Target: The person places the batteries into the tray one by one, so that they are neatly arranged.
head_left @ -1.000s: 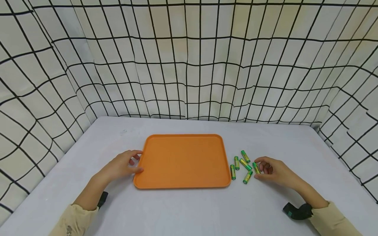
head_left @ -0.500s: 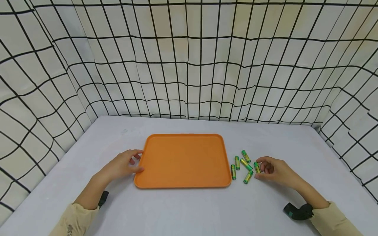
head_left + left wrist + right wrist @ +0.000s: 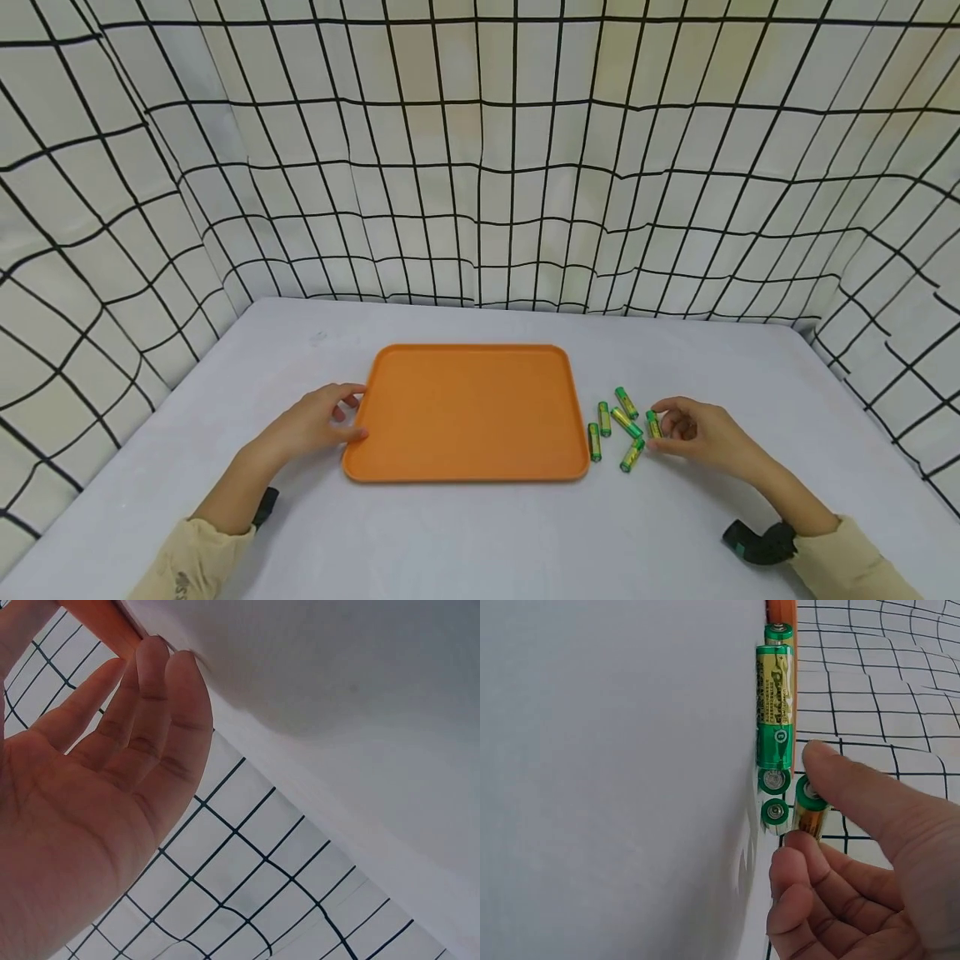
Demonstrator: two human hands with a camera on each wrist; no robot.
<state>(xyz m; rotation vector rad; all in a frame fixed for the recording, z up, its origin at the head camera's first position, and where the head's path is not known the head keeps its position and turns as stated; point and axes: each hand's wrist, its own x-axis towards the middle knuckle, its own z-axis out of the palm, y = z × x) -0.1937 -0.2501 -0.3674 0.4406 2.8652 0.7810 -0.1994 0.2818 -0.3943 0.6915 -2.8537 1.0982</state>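
Note:
An orange tray [image 3: 468, 417] lies flat on the white table. Along its left rim rests my left hand [image 3: 318, 421], thumb and forefinger apart, fingers gently bent. In the left wrist view, the fingertips [image 3: 154, 649] touch the tray's edge [image 3: 101, 622]. To the right of the tray, my right hand [image 3: 697, 429] pinches a green and yellow battery [image 3: 654, 423] between thumb and forefinger. The right wrist view shows this held battery [image 3: 810, 814] end-on, beside the others. Several like batteries [image 3: 626, 422] lie loosely grouped between tray and right hand.
One battery [image 3: 594, 442] lies right beside the tray's right rim. Behind and at both sides of the table [image 3: 480, 542] stand white walls with a black grid [image 3: 510, 192]. Black wrist devices [image 3: 761, 542] sit by the sleeves.
The battery in my right hand has risen slightly and turned a little more upright, edging away from the group. The left hand stays at the tray. The head view has shifted slightly.

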